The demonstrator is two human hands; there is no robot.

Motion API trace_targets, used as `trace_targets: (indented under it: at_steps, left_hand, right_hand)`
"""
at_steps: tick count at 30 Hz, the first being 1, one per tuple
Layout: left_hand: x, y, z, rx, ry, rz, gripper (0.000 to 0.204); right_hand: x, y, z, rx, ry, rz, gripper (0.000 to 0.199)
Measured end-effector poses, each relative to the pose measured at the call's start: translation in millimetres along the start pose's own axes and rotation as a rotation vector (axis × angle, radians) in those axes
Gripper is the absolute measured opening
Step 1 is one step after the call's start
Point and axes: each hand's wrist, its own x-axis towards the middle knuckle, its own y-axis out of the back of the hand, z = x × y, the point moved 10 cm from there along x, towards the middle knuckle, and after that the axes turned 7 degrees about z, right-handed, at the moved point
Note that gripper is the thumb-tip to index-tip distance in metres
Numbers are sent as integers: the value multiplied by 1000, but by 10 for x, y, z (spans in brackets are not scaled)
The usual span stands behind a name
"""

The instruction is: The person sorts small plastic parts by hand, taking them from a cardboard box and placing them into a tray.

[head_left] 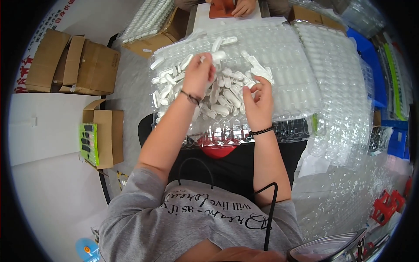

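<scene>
A loose heap of white, elongated oval plastic pieces (221, 107) lies on clear moulded plastic trays (290, 72). My left hand (200, 77) is over the heap's far left part, its fingers curled into a pinch. A white plastic piece (218, 55), slightly blurred, shows at those fingertips. At the heap's right side, my right hand (260, 102) has thumb and fingers bent toward each other around a white piece. Its index fingertip meets the lower edge of a white oval piece (263, 73); the exact grip is partly hidden.
Stacked trays of white pieces (331, 87) stand to the right, beside blue bins (371, 65). Cardboard boxes (94, 65) are at the left. Across the table, another person's hand (244, 7) is by a reddish-brown object (221, 8). Small white bits (336, 205) litter the floor.
</scene>
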Motion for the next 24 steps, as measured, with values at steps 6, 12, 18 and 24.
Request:
trace_targets:
  at_steps: [6,12,18,24]
  left_hand:
    - [977,104,-52,-98,119,-14,43]
    - [848,151,71,397,-144,130,57]
    - [-69,-499,198,845,-739,-497,30]
    - [-343,-444,166,777,-734,-580,21]
  right_hand:
    - [-10,112,-305,-423,357,120,28]
    - [9,117,-156,-739,265,56,37]
    - [-1,36,-58,-823,224,-34,38]
    - [-55,-31,-182,-778,299,-52,38]
